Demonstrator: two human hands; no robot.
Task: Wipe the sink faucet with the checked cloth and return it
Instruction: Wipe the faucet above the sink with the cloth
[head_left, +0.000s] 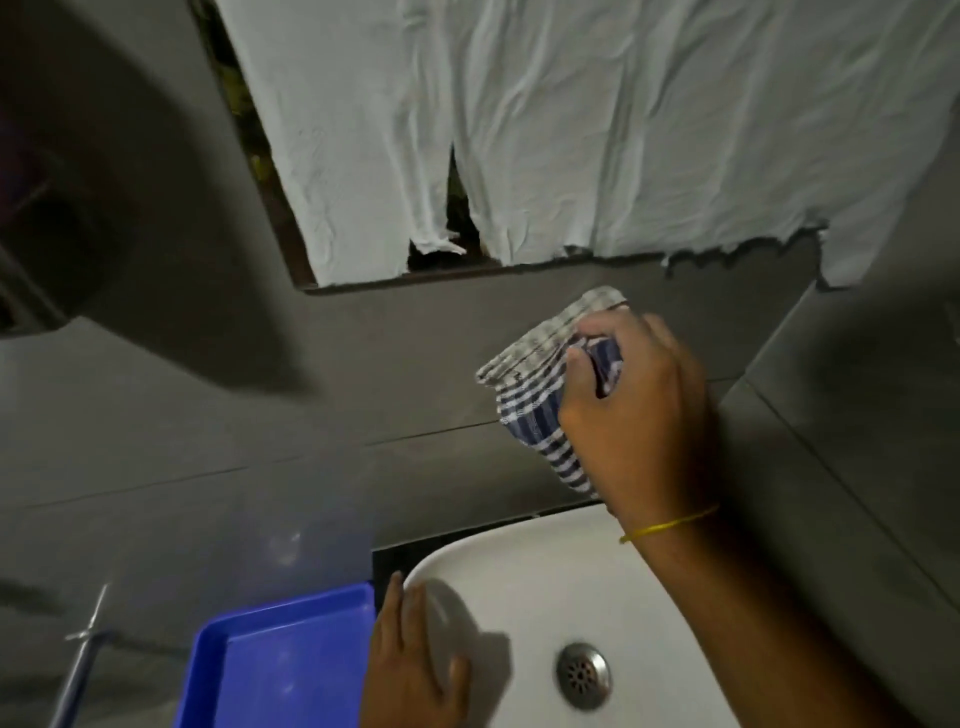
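My right hand (639, 410) is closed around the blue-and-white checked cloth (535, 400), bunched against the grey wall above the back rim of the white sink (524, 587). The faucet is hidden under the cloth and my hand. A yellow band circles my right wrist. My left hand (410, 670) rests flat on the sink's left rim with its fingers spread. The metal drain (583, 674) shows in the basin.
A blue plastic tray (280, 670) sits just left of the sink. A thin metal pipe (83, 660) stands at the lower left. Above, a crumpled white sheet (571, 119) covers a framed opening in the grey tiled wall.
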